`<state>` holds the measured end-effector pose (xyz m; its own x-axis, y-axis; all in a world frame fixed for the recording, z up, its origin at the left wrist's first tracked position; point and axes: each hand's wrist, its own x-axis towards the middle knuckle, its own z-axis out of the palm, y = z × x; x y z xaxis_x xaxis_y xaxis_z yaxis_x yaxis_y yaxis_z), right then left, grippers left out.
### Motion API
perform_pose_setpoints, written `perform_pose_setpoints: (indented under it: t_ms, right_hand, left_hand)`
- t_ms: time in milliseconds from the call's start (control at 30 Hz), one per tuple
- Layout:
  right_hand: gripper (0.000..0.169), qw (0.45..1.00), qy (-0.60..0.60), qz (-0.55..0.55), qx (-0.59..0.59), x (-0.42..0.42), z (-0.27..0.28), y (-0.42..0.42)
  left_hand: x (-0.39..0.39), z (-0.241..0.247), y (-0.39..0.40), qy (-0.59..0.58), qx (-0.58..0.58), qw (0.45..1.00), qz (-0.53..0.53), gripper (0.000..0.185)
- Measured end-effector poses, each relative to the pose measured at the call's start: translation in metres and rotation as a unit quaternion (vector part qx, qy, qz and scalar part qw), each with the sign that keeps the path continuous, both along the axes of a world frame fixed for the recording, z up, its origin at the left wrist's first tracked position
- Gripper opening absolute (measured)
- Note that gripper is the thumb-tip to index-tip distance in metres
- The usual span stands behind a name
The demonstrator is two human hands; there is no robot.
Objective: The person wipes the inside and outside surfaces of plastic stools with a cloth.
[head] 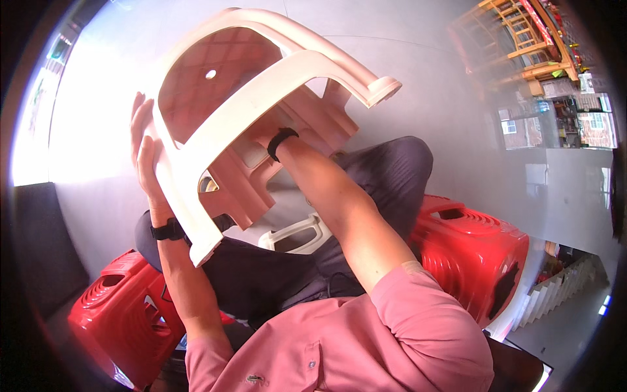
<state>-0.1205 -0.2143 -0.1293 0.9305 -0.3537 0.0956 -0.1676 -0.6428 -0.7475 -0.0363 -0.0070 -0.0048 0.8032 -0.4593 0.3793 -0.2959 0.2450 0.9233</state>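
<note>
A large cream plastic chair part [254,98], with arched rails, feet and a frame round a wide opening, is raised tilted over my lap. My left hand [144,142] is spread along its left outer side, fingers upward. My right hand [262,132] reaches inside beneath the front rail; the part's frame and shade hide most of its fingers, so its grip cannot be made out. Each wrist bears a black band. Below, between my legs, lies a smaller cream plastic piece with an opening [296,234].
A red plastic stool [470,255] lies on its side right of my knee, and another red stool [127,313] is at the lower left. Grey smooth floor [416,63] spreads ahead. A wooden ladder-like rack [531,39] stands at the far upper right, near shelves of goods.
</note>
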Motion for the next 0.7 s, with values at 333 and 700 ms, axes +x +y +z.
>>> perform_pose_setpoints:
  t_ms: [333,700]
  right_hand:
    - [0.041,0.984,0.048,0.002,-0.170,-0.012,0.022,-0.021]
    - [0.034,0.958,-0.113,-0.114,-0.237,0.001,0.004,-0.052]
  left_hand:
    - [0.004,0.002,0.002,-0.047,0.026,0.998,0.015,0.067]
    - [-0.004,0.000,-0.015,-0.030,0.020,0.999,0.019,0.068]
